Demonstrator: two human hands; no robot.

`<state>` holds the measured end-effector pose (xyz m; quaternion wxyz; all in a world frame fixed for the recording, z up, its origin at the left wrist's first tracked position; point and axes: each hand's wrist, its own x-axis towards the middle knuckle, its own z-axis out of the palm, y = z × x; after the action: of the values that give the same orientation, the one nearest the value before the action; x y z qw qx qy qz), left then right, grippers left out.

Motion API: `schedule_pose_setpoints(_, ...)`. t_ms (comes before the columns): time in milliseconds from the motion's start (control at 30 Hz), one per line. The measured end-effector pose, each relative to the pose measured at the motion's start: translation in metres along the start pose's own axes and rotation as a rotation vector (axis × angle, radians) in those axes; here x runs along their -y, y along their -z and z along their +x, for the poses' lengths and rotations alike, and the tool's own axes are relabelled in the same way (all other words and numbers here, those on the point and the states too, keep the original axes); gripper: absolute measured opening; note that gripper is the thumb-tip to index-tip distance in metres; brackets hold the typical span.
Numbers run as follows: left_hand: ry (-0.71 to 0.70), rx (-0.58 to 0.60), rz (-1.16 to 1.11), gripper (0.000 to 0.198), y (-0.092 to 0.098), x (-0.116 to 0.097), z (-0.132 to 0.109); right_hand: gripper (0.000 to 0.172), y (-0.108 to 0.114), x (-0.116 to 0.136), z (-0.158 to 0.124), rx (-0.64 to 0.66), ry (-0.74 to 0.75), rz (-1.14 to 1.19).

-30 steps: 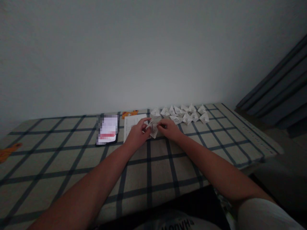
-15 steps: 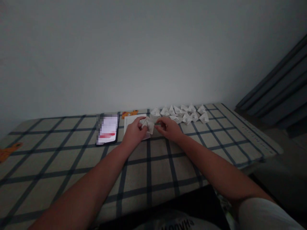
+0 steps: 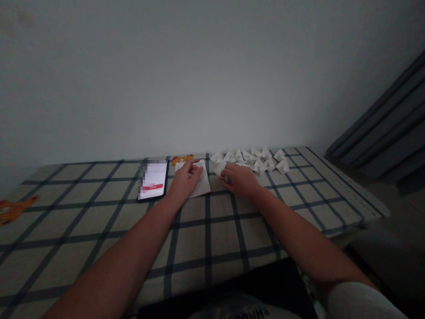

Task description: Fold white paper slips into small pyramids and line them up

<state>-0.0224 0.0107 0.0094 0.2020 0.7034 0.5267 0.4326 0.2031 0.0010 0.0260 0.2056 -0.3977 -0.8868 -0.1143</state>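
The person's right hand point(image 3: 241, 179) is half closed, with the fingers bent down and the thumb a little apart from them; its fingertips are at a small pointed piece of folded white paper point(image 3: 218, 167), but I cannot tell if they pinch it or only touch it. This piece is just beyond the fingers, near the left end of a group of white, pointed shapes of folded paper point(image 3: 259, 166), which stand in two uneven rows toward the back. The left hand point(image 3: 183, 180) is open, with the index finger stretched forward and the thumb apart, and I see nothing held in it; it is over a flat, rectangular white paper point(image 3: 203, 184), and whether it presses on this paper is not clear. In my judgement, the step in hand is the setting down of the single piece beside the others, and the next move calls for light fingertips of the right hand, so that the thin folds are not crushed and the neighbours not pushed. Farther left lies a black-edged phone with a lit screen point(image 3: 156, 170), partly blurred. Under everything is a pale cloth with dark blue checks point(image 3: 221, 239), and behind it a plain grey wall point(image 3: 212, 79).
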Motion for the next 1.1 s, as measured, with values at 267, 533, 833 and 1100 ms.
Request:
schedule_pose_setpoints(267,-0.095,0.171,0.601,0.056,0.003,0.027,0.006,0.019,0.013,-0.016,-0.003,0.227,0.028,-0.173)
schedule_pose_setpoints(533,-0.134,0.253,0.773,0.057,-0.003,0.014,-0.003,0.021,0.021,-0.014,-0.003,0.24,-0.009,-0.227)
schedule_pose_setpoints(833,-0.117,0.234,0.783,0.054,-0.005,0.007,-0.008,0.022,0.02,-0.016,-0.003,0.246,-0.055,-0.239)
schedule_pose_setpoints(1100,-0.147,0.216,0.718,0.041,-0.002,0.003,-0.006,0.036,0.012,0.0,-0.002,0.027,0.175,-0.17)
